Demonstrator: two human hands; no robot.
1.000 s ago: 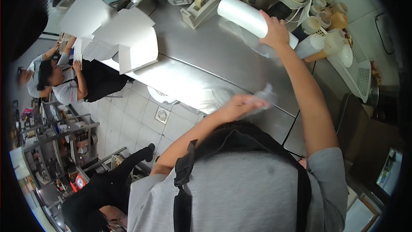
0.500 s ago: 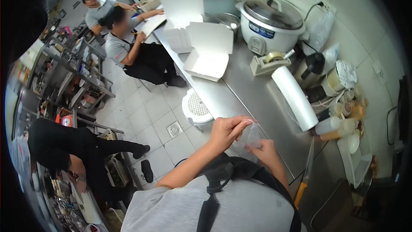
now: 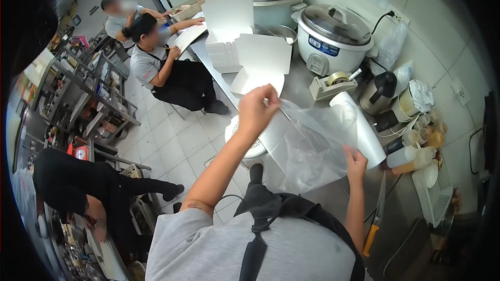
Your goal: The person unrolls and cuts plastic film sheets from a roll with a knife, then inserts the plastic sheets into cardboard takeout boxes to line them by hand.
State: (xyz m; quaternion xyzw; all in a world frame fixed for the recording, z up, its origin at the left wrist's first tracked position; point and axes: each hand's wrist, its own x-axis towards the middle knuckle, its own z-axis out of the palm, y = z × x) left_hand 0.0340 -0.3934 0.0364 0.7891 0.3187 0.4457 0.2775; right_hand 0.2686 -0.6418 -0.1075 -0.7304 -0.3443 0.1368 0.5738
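A clear plastic bag (image 3: 312, 151) is stretched out between my two hands over the steel counter. My left hand (image 3: 259, 108) is raised at the bag's upper left corner, fingers pinched on its edge. Lower and farther right, my right hand (image 3: 355, 164) grips the opposite edge between thumb and fingers. Behind the bag lies a roll of clear plastic bags (image 3: 359, 130), partly covered by it. An open white carton box (image 3: 264, 54) stands just beyond my left hand, its lid up.
A rice cooker (image 3: 333, 41), tape dispenser (image 3: 325, 88) and thermos (image 3: 379, 93) line the wall side. A knife (image 3: 376, 224) with an orange handle lies at right. Two people sit or stand at the counter's far end; another person (image 3: 83, 187) bends over at left.
My hands have moved apart, the left up and forward, the right outward to the right. The bag, bunched up before, is now spread wide between them.
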